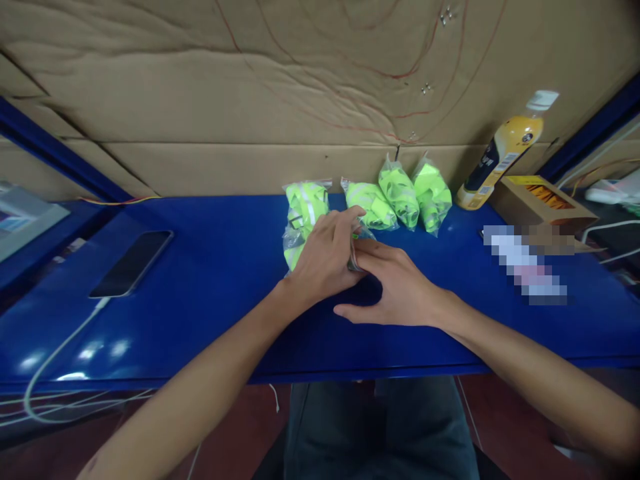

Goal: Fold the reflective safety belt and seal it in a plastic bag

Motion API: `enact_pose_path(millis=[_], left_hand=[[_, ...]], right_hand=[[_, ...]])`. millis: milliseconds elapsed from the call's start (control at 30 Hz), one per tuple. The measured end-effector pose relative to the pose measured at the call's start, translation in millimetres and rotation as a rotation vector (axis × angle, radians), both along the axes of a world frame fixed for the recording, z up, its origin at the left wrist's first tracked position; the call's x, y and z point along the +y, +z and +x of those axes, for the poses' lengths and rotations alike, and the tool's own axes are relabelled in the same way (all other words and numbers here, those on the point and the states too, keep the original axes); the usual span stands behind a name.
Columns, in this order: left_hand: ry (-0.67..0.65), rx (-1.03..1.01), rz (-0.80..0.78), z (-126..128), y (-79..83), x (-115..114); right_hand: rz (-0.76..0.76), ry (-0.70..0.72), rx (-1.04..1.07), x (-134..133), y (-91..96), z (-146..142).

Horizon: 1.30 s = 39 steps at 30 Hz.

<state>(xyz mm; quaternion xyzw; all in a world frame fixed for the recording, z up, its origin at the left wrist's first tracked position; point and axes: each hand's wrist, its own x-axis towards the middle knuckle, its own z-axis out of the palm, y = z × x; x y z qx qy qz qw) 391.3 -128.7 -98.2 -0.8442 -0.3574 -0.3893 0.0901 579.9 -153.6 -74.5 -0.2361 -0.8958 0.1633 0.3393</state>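
At the middle of the blue table, my left hand [327,250] curls around a small clear plastic bag [354,257] with a bit of bright green in it. Most of that bag is hidden by my hands. My right hand [403,283] meets it from the right, its fingers straight against or inside the bag and its thumb stretched away. Clear bags of neon-green material with silver strips lie close by: one bag [305,203] behind my left hand, another bag [370,205] just beyond my fingers, and two more, an upright bag [399,195] and its neighbour [433,197], against the cardboard.
A phone [133,263] on a white cable lies left on the blue table [215,267]. To the right stand a yellow drink bottle [507,157] and an open cardboard box [543,207], with a blurred-out item in front. A cardboard wall [210,100] closes off the back.
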Motion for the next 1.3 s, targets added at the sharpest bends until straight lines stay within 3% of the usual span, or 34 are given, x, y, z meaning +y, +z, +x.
enact_pose_path(millis=[200,333,433,533,633,700,833,1033,1300], left_hand=[[-0.019,0.035,-0.075,3,-1.7,0],[-0.18,-0.008,-0.213,-8,20.4,-3],[-0.227,-0.218,-0.356,-22,36.8,0],[-0.211,-0.497,-0.628,-27,40.3,4],[-0.31,-0.624,-0.986,-18,34.1,4],[-0.362,-0.736,-1.105,-8,29.6,2],[-0.388,-0.922,-1.044,1,24.0,1],[-0.228,-0.74,-0.676,1,18.2,-1],[-0.205,-0.804,-0.543,14,26.4,-13]], right_hand=[[-0.133,0.075,0.087,17,-7.1,2],[-0.293,0.114,0.278,31,-5.6,13],[-0.341,0.141,0.357,37,5.3,25],[-0.313,0.183,0.381,35,20.4,33],[-0.242,0.214,0.366,29,29.4,36],[-0.164,0.148,0.392,28,28.8,37],[-0.039,-0.178,0.567,35,14.8,34],[-0.588,-0.169,0.712,41,-3.6,18],[-0.282,-0.288,0.676,24,2.0,6]])
